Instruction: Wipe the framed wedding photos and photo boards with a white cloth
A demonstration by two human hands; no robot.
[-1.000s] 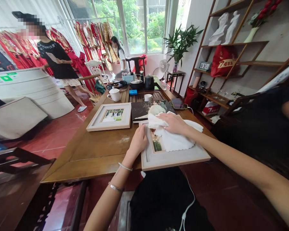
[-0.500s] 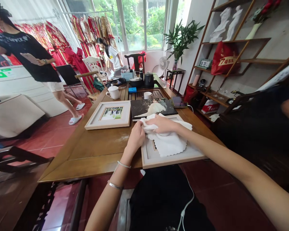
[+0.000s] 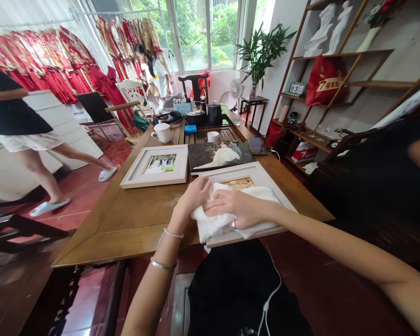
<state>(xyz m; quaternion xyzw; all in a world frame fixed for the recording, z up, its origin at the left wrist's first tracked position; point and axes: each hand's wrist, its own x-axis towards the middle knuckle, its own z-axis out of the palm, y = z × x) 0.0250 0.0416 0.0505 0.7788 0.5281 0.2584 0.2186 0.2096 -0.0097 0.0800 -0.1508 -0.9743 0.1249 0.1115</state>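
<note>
A white cloth (image 3: pixel 210 226) lies bunched over the near part of a pale wooden picture frame (image 3: pixel 278 182) at the table's front edge. My right hand (image 3: pixel 243 207), with a ring on it, presses down on the cloth and grips it. At the frame's left side, my left hand (image 3: pixel 195 193) curls its fingers over the edge, close to the cloth. Part of a golden-brown picture shows inside the frame above the cloth; the rest is covered. Just beyond lies a dark photo panel (image 3: pixel 205 156) with a figure in a pale gown.
Another framed photo (image 3: pixel 154 165) lies left on the wooden table (image 3: pixel 126 214). Further back are a lidded white mug (image 3: pixel 162 132), a small white cup (image 3: pixel 213 136), a blue box (image 3: pixel 191 129) and a black kettle (image 3: pixel 214 113). A person walks at left; another stands behind.
My right hand and the cloth have moved toward me, uncovering the upper part of the frame. My left hand shifted slightly left. The person at left has moved further left.
</note>
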